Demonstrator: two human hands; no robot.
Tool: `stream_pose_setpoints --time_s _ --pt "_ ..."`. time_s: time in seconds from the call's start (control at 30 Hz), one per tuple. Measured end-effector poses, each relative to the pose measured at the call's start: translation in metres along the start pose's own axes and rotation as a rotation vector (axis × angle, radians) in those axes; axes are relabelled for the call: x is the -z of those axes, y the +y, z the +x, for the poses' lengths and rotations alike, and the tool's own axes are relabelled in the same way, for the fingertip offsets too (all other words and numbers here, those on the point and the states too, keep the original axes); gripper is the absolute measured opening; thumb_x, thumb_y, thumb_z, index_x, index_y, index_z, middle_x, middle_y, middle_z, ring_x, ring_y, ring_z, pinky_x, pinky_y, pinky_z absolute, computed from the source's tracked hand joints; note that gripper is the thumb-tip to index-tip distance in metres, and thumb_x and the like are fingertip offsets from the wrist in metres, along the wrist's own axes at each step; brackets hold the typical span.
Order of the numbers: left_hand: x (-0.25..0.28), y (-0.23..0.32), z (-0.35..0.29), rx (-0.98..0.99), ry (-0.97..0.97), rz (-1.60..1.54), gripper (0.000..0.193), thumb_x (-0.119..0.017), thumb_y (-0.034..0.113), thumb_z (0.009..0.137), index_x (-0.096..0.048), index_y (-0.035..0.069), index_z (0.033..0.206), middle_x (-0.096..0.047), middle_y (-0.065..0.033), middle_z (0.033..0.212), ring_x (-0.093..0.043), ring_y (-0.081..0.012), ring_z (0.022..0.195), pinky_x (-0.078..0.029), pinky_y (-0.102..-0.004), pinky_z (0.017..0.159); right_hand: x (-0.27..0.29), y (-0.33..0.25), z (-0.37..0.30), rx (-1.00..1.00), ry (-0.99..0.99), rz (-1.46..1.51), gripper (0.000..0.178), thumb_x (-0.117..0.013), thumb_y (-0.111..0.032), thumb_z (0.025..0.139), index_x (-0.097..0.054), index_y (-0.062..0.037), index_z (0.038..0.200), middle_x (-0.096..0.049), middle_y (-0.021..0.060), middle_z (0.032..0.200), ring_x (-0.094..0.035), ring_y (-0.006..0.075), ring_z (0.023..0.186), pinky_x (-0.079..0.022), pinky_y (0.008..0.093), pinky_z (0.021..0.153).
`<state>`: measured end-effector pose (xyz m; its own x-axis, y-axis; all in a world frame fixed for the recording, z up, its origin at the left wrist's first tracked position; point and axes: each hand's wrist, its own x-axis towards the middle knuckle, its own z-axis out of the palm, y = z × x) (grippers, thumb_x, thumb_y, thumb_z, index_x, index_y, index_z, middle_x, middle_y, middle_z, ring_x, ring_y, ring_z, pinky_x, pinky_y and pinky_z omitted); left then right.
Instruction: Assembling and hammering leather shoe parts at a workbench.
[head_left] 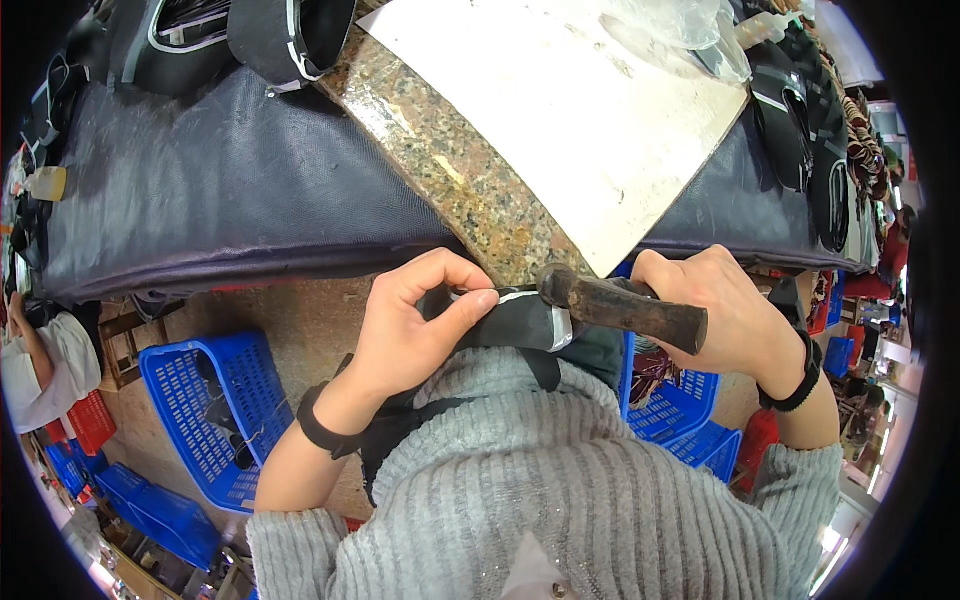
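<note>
My left hand (408, 318) pinches the edge of a black sheet-like piece (507, 327) with a white strip along its rim. The piece lies against the near corner of a speckled stone slab (480, 200), in front of my body. My right hand (722, 305) is closed around a hammer (630, 312) with a dark, worn metal head. Its rounded face is over the white-edged rim, just right of my left fingertips; whether it touches cannot be told. Most of the hammer's handle is hidden by my right hand.
A white board (570, 110) covers much of the slab, with a clear plastic bag (690, 30) at its far end. Dark padded cloth (220, 180) spreads across the table. Black pieces with white edging (295, 45) lie at the back. A blue basket (225, 420) stands below left.
</note>
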<state>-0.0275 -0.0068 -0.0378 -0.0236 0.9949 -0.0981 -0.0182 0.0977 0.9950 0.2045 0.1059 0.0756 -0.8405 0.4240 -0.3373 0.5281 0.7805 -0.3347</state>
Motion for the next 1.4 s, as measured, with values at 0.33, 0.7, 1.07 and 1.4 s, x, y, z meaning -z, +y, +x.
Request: stream_pose_setpoints --time_s 0.33,0.7,1.07,1.4 --pt "-0.001 0.008 0.004 -0.563 -0.031 0.634 0.031 -0.065 -0.002 0.067 -0.068 0.007 0.097 -0.052 -0.0047 0.076 -0.051 -0.0228 0.069 -0.042 -0.0330 0.069 -0.002 0.002 -0.003 -0.051 0.028 0.099 0.022 -0.055 -0.023 0.087 -0.050 -0.0025 0.083 -0.053 0.0152 0.055 -0.056 0.0358 0.052 -0.042 0.0409 0.048" --pt "-0.006 0.011 0.005 -0.901 -0.013 0.908 0.036 -0.063 0.005 0.059 -0.066 -0.001 0.094 -0.053 -0.0065 0.076 -0.054 -0.0222 0.072 -0.046 -0.0372 0.069 -0.002 0.003 -0.005 -0.017 0.033 0.068 0.023 -0.058 -0.024 0.086 -0.050 -0.0024 0.083 -0.054 0.0148 0.058 -0.057 0.0359 0.054 -0.043 0.0407 0.049" --pt "-0.009 0.013 0.004 -0.925 0.016 0.978 0.037 -0.062 0.008 0.060 -0.063 -0.003 0.095 -0.054 -0.0072 0.078 -0.055 -0.0224 0.072 -0.046 -0.0377 0.070 -0.001 -0.001 -0.001 -0.017 0.031 0.080 0.017 -0.060 -0.013 0.078 -0.050 -0.0017 0.086 -0.056 0.0141 0.061 -0.058 0.0354 0.056 -0.044 0.0399 0.050" --pt "-0.014 0.010 0.003 -0.963 0.058 1.001 0.031 -0.064 0.005 0.060 -0.061 -0.003 0.090 -0.056 -0.0082 0.077 -0.057 -0.0229 0.072 -0.048 -0.0376 0.070 0.002 -0.005 0.005 -0.018 -0.019 0.055 0.020 -0.063 -0.014 0.078 -0.048 -0.0019 0.085 -0.057 0.0136 0.062 -0.060 0.0348 0.059 -0.046 0.0402 0.052"
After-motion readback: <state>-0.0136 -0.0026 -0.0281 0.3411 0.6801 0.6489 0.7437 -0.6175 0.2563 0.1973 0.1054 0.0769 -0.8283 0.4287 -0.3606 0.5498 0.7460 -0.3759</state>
